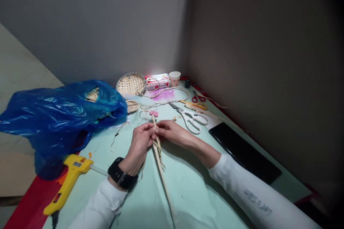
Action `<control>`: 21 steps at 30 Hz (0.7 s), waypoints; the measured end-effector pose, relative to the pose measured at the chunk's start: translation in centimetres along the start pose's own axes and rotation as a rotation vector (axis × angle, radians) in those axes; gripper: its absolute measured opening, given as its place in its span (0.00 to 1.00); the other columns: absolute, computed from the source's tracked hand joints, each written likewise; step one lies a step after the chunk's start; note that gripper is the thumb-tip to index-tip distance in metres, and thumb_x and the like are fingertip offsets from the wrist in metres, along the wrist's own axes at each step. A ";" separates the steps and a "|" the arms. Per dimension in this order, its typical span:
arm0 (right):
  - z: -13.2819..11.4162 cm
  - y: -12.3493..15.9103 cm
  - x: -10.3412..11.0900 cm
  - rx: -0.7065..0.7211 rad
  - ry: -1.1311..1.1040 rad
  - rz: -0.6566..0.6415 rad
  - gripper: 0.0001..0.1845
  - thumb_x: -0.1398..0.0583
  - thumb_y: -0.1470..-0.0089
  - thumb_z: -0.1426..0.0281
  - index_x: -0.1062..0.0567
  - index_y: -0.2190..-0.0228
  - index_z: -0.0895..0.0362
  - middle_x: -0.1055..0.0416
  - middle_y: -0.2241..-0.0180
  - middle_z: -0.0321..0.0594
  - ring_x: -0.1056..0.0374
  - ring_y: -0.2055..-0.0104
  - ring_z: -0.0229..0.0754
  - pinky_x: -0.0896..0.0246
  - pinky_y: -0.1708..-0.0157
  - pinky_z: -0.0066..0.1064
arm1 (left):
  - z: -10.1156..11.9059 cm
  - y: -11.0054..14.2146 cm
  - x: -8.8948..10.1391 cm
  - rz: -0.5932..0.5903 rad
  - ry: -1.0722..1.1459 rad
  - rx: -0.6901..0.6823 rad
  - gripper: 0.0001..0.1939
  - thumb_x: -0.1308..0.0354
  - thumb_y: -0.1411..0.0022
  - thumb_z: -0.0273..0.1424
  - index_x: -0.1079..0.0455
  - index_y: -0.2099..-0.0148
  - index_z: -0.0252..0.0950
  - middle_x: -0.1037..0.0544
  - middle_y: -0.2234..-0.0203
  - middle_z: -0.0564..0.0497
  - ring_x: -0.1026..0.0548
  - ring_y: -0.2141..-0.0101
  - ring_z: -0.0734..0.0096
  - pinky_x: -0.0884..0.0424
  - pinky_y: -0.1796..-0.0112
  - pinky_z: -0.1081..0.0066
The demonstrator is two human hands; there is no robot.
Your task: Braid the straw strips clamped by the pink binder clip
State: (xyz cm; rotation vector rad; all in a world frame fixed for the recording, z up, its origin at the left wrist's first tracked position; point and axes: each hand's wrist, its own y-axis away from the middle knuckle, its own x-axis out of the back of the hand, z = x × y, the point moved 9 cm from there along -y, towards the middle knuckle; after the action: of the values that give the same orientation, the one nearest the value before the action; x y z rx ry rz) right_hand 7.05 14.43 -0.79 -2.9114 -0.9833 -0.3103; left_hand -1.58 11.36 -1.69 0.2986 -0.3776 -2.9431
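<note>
Both my hands meet near the middle of the table, pinching a braid of pale dried plant fibre (158, 146). My left hand (141, 137), with a black watch on its wrist, is closed on the strands from the left. From the right, my right hand (172, 132) grips the same spot, thumb and fingers pressed together. Loose strands hang below my fingers, and one long strand runs down toward the front edge. Just above my hands, a pink binder clip (154, 113) sits at the braid's upper end.
On the left are a blue plastic bag (64, 111) and a yellow glue gun (70, 179). White-handled scissors (189, 117), red-handled scissors (198, 97) and a black phone or tablet (244, 152) lie right. A woven basket (130, 84), a paper cup (175, 78) and a coiled braid (185, 91) are behind.
</note>
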 end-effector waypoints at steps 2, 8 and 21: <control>0.4 0.1 -0.6 -0.043 -0.196 -0.025 0.09 0.41 0.47 0.65 0.30 0.68 0.59 0.31 0.75 0.37 0.36 0.73 0.36 0.40 0.71 0.27 | 0.0 0.1 0.1 -0.002 -0.012 0.006 0.07 0.38 0.54 0.27 0.31 0.70 0.31 0.37 0.86 0.59 0.41 0.85 0.86 0.48 0.83 0.84; 0.7 0.7 -1.7 -0.150 -0.534 -0.056 0.12 0.35 0.51 0.67 0.33 0.68 0.59 0.32 0.76 0.34 0.36 0.76 0.32 0.37 0.72 0.25 | 0.3 0.5 -0.2 -0.073 -0.016 0.040 0.06 0.38 0.52 0.28 0.31 0.71 0.31 0.40 0.87 0.60 0.47 0.86 0.87 0.54 0.85 0.82; 0.4 1.4 -0.9 -0.221 -0.432 -0.060 0.06 0.44 0.48 0.76 0.33 0.76 0.60 0.44 0.84 0.28 0.50 0.84 0.28 0.55 0.84 0.21 | 1.1 1.4 -0.4 -0.059 -0.188 -0.018 0.07 0.42 0.44 0.32 0.35 0.69 0.33 0.42 0.86 0.61 0.47 0.84 0.85 0.54 0.82 0.82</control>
State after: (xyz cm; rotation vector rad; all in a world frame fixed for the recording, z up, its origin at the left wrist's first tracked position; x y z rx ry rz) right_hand 7.31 12.80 -1.39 -3.2317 -1.1521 0.2381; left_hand -1.28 10.36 -0.20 0.0311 -0.3712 -3.0403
